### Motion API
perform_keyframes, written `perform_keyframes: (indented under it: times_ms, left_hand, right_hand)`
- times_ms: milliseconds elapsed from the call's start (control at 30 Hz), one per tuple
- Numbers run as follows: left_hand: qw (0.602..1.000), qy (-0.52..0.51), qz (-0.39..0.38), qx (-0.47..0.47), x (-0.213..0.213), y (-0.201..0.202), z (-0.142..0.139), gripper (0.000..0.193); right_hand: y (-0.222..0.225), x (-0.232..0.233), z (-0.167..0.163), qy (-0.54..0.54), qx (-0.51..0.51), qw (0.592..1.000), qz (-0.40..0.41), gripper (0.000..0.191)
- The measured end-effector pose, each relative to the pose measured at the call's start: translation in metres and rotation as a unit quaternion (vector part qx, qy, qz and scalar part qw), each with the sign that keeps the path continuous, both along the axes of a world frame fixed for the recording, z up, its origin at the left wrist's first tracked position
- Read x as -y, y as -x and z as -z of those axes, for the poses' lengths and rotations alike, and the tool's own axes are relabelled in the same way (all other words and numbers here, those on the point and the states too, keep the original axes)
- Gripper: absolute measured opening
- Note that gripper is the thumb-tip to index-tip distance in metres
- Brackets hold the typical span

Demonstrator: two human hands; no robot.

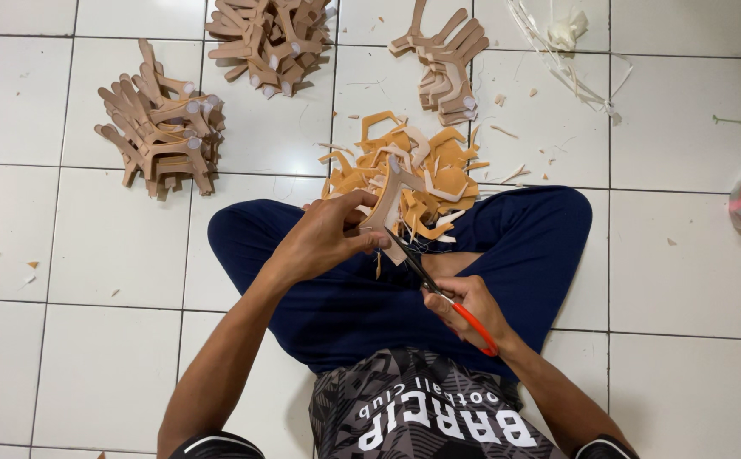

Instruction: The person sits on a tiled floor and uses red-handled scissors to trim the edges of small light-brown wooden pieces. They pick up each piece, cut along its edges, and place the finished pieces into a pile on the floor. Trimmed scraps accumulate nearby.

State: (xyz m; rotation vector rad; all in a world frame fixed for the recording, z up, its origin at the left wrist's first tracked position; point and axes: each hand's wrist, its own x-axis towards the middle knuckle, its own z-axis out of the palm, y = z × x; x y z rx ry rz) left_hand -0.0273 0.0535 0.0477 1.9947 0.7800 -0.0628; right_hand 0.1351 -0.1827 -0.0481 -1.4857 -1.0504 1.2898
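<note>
Tan cutout (385, 206) pinched in left hand (324, 236), above lap, just before orange offcut heap (413, 174). Scissors (438, 293), orange-handled, gripped in right hand (472, 310); blade tips touching cutout's lower edge. Crossed legs in navy trousers (523, 229) on white tile floor (90, 340). Stacks of cut pieces beyond: left (160, 127), centre (270, 38), right (447, 68). Plastic scraps (566, 51) far right.

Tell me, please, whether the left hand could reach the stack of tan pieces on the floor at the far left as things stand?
Probably yes: the stack lies on open tile beyond the left knee, unobstructed, though the left hand currently holds a tan piece.
</note>
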Motion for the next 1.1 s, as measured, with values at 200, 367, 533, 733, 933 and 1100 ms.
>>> perform_keyframes:
  times_ms: [200, 367, 533, 733, 933, 1100]
  left_hand:
    - [0.995, 0.084, -0.023, 0.052, 0.000, 0.003, 0.008, 0.061]
    - [0.985, 0.101, -0.041, 0.135, 0.001, 0.009, 0.013, 0.046]
    - [0.965, 0.122, -0.100, 0.210, 0.011, 0.013, 0.023, 0.038]
    - [0.945, 0.158, -0.143, 0.249, 0.022, 0.016, 0.036, 0.040]
    - [0.944, 0.145, -0.147, 0.258, 0.026, 0.019, 0.035, 0.038]
    - [0.944, 0.121, -0.144, 0.272, 0.030, 0.020, 0.037, 0.037]
  right_hand:
    - [0.005, 0.002, 0.001, -0.016, -0.021, 1.000, 0.015, 0.058]
    - [0.007, 0.002, -0.001, -0.012, -0.043, 0.999, 0.028, 0.060]
    - [0.007, 0.001, -0.001, -0.010, -0.075, 0.997, 0.016, 0.058]
    - [0.006, 0.004, -0.003, -0.005, -0.105, 0.994, 0.019, 0.058]
    - [0.005, 0.006, -0.003, 0.025, -0.081, 0.996, 0.009, 0.054]
    - [0.005, 0.007, -0.003, 0.008, -0.078, 0.997, 0.016, 0.052]
